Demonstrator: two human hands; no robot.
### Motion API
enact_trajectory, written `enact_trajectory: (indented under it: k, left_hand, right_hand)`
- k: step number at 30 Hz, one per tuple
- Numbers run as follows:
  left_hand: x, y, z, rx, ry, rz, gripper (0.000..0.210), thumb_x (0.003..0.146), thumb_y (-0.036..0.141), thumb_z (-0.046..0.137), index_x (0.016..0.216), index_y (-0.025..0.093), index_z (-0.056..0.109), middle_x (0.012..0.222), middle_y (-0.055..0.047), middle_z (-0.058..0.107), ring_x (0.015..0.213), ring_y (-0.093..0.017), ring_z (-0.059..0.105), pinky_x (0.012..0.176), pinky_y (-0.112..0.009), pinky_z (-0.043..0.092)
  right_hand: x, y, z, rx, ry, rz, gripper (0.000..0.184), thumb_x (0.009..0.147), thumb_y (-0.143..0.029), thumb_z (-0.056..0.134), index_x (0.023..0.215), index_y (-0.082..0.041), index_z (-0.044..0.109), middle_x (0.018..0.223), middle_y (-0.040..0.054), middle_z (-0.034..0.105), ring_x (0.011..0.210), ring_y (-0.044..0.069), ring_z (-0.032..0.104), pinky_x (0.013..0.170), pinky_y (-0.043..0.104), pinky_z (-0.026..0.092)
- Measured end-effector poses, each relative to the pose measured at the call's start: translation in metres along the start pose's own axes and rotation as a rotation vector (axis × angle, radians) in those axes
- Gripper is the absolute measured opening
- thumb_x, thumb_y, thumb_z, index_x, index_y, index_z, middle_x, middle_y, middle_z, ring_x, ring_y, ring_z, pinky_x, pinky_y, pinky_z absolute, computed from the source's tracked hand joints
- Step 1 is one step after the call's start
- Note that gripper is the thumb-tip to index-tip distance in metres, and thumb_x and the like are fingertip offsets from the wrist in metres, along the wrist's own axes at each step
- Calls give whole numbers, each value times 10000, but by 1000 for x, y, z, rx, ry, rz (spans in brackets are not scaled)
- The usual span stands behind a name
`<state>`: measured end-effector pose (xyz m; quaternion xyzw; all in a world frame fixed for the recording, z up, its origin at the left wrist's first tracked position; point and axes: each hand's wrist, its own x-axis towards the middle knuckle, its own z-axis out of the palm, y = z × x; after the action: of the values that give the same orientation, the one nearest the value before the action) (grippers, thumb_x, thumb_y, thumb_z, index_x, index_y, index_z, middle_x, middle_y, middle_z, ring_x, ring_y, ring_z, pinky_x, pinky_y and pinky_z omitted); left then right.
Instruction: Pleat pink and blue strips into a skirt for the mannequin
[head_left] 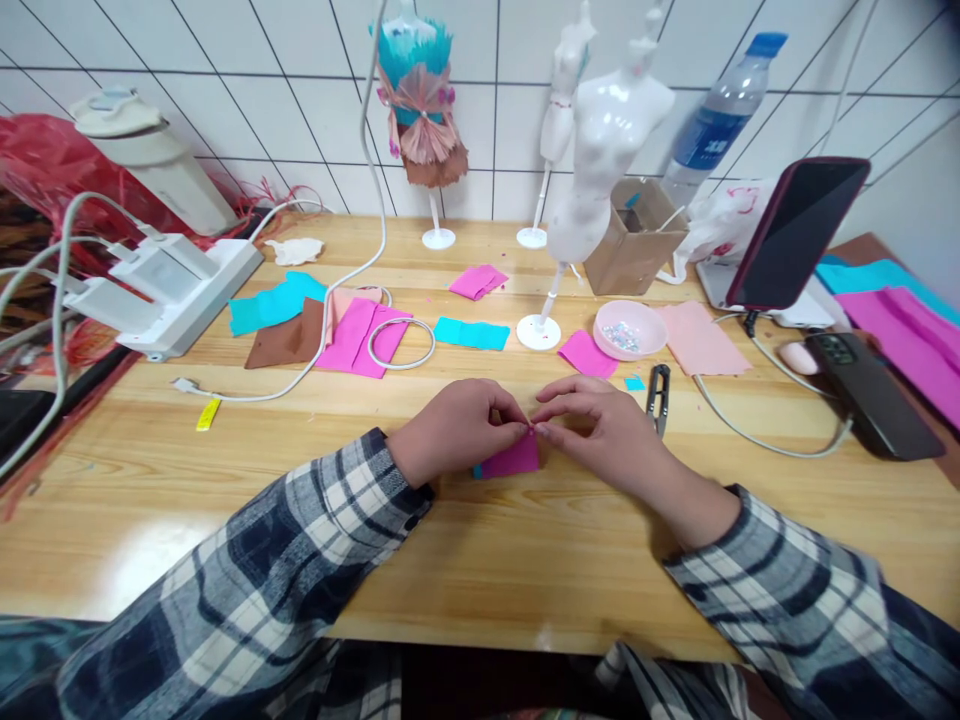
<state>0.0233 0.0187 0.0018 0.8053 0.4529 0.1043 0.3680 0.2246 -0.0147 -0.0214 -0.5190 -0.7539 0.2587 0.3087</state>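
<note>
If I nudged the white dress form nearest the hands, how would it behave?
The dress form would probably tip easily: its bulky torso stands on a thin stem and small round base. Its glossy surface might feel slippery.

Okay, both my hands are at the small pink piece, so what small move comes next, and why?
I'd probably steady the pink piece with your left hand and gently pinch its top edge with your right hand: the left thumb and finger meet at that edge, and the right fingertips are close beside them, their grip unclear.
</note>
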Motion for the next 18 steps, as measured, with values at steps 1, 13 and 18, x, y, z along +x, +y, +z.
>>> enact_trajectory:
  k: [1, 13, 18]
  left_hand:
    - [0, 0, 1, 9, 7, 8, 197, 810, 283, 597, 820, 204, 777, 738, 6, 715, 686, -132, 609, 630, -249, 426]
    - [2, -5, 3, 105, -5, 92, 222, 846, 277, 604, 970, 226, 781, 885, -9, 754, 812, -162, 654, 733, -276, 463]
    - [2, -9, -2, 98, 7, 65, 199, 829, 252, 649, 983, 206, 764, 954, -24, 754, 888, -172, 669, 801, -275, 491]
  right_hand:
    - [1, 1, 0, 0, 4, -1, 80, 806, -261, 707, 850, -237, 769, 1029, 53, 725, 975, 216, 662, 883, 403, 521]
    - [4, 9, 5, -96, -72, -32, 53, 772, -199, 707, 756, -240, 735, 1039, 28, 716, 936, 217, 637, 847, 407, 500]
    - [6, 14, 4, -62, -67, 8, 45, 785, -211, 711, 767, -236, 744, 1022, 33, 717, 915, 202, 651, 818, 371, 508]
